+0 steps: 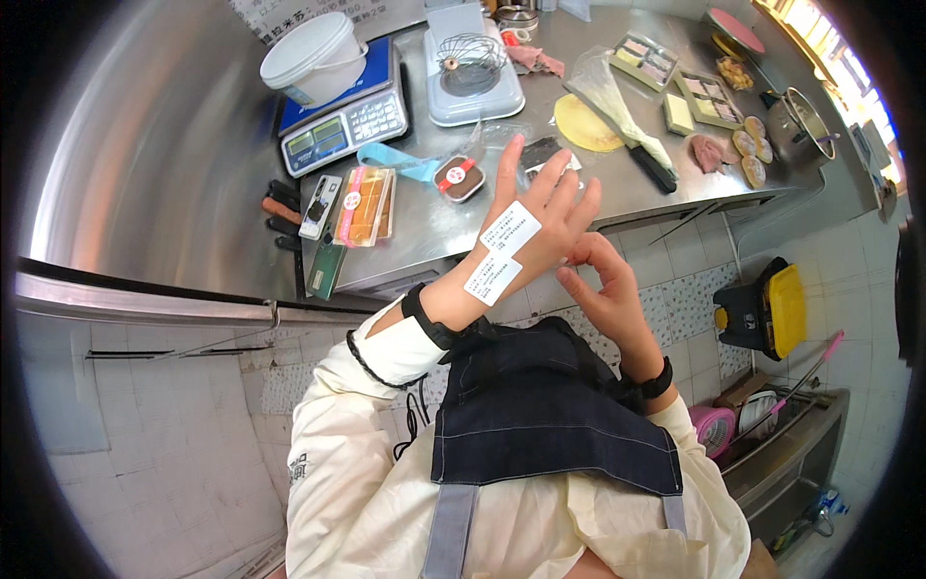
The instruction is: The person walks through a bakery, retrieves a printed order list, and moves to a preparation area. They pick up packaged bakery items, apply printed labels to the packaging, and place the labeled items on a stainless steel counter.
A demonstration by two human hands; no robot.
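My left hand [546, 188] is spread over the front edge of the steel table, palm down. Two white printed labels, an upper one [511, 228] and a lower one [493, 278], are stuck on its back and wrist. Close beside its outer edge is my right hand [608, 289], with thumb and forefinger curved towards each other. Whether anything small is between those fingertips is unclear. Just beyond my left hand stands a small tub of brown dessert [460, 179] with a red sealing strip. Left of it, a clear box of golden pastry [364, 206] bears a pink strip.
A digital scale [343, 127] carries a white bucket [315, 61]. Two phones, one pale [320, 208] and one green [327, 266], lie near the left edge. A whisk [470, 58], a black-handled knife [653, 170] and a piping bag [615, 101] lie farther back.
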